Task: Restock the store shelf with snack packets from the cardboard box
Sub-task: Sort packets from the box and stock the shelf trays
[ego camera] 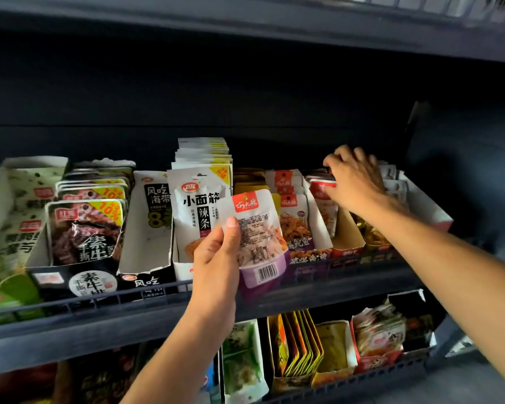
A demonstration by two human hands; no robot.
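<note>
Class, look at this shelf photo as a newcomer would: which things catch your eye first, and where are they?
First comes the left hand at centre, holding up a clear packet with a red label, barcode side facing us. Next, the right hand reaches into a tray at the right of the upper shelf. Left of centre stands a tall white packet stack.
</note>
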